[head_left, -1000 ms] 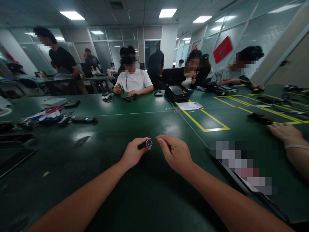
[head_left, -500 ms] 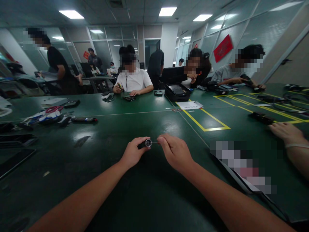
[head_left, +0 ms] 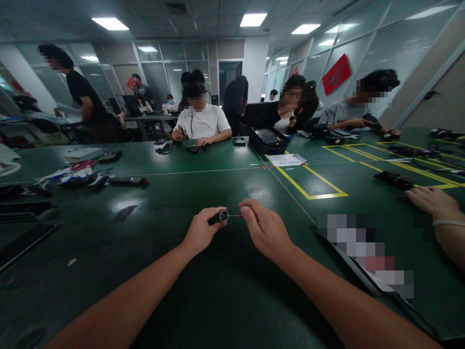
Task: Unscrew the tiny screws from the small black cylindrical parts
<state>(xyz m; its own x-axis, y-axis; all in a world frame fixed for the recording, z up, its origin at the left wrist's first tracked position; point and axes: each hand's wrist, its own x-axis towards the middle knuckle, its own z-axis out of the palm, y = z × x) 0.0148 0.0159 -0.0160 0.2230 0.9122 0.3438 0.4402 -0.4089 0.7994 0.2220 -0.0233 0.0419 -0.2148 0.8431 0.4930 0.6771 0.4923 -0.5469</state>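
Observation:
My left hand (head_left: 202,231) is closed around a black cylinder with a silver ring at its open end (head_left: 224,215). That round end faces me, and the rest is hidden by my fingers. My right hand (head_left: 264,227) pinches a small red piece at the end of a thin metal rod (head_left: 234,215). The rod lies level between the two hands and reaches the cylinder's right side. Whether it goes into the cylinder or only touches it, I cannot tell. Both hands are above the green table (head_left: 174,300).
Gloves (head_left: 72,177) and a dark pen-like tool (head_left: 128,181) lie to the left. A black bin (head_left: 268,141) stands across the table. At right, a co-worker's hand (head_left: 434,202) touches a black object (head_left: 394,179), near a blurred-out sheet (head_left: 366,252). Several people sit opposite.
My right hand has shifted slightly to the right, away from the cylinder. The red piece at its fingertips now shows more clearly. My left hand has barely moved.

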